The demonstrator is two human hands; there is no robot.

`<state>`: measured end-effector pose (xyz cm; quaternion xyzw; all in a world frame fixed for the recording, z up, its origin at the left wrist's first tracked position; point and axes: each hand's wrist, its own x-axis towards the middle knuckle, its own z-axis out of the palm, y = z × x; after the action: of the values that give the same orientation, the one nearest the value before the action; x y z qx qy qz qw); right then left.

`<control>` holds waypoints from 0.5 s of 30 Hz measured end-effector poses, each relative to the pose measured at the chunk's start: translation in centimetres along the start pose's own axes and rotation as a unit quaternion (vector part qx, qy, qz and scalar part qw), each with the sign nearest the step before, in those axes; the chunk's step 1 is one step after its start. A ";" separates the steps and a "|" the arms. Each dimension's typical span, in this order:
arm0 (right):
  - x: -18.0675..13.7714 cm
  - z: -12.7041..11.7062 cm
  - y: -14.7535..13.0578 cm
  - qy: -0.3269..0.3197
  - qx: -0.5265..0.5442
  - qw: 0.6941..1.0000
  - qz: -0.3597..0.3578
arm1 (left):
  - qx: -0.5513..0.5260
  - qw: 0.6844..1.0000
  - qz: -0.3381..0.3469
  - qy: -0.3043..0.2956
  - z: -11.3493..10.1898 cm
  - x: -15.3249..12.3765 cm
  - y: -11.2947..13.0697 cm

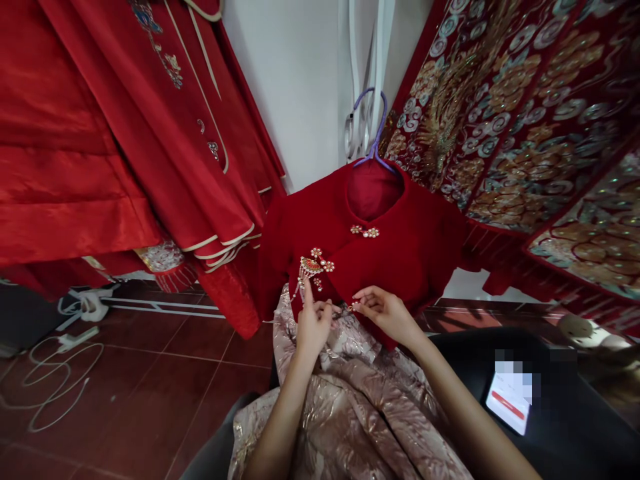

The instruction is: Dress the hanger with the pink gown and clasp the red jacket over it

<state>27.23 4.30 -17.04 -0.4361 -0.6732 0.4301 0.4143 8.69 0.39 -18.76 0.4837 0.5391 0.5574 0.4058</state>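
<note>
A red short-sleeved jacket (400, 257) hangs by its collar from a purple hanger (375, 143). Flower-shaped beaded buttons (365, 231) fasten its neck. On the chest sits a fan-shaped brooch (311, 267) with hanging beads. My left hand (316, 323) is at the lower front edge, just below the brooch; its index finger points up and the other fingers close on the cloth. To the right, my right hand (384, 315) pinches a small beaded button (353, 306) at the hem. Shiny pinkish-gold fabric (345, 400) spreads below both hands.
Red garments (150, 133) hang on the left, an embroidered red one (520, 120) on the right. A lit phone (509, 403) lies on a black seat (460, 360). A white cable (60, 393) coils on the tiled floor (150, 393).
</note>
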 end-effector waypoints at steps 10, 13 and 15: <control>0.0 -0.2 -0.2 -0.011 0.006 1.000 -0.005 | 0.010 0.986 0.071 0.151 -0.7 2.1 0.1; -0.2 -0.2 -0.7 -0.026 -0.001 1.000 -0.016 | -0.017 0.985 0.067 0.157 0.0 2.6 0.6; -0.5 -0.4 -1.4 -0.070 -0.018 0.996 -0.044 | -0.036 0.984 0.071 0.160 0.3 2.6 0.9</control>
<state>27.37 3.60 -15.70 -0.3825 -0.7265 0.4289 0.3768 8.53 2.91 -17.59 0.4097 0.5410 0.6743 0.2910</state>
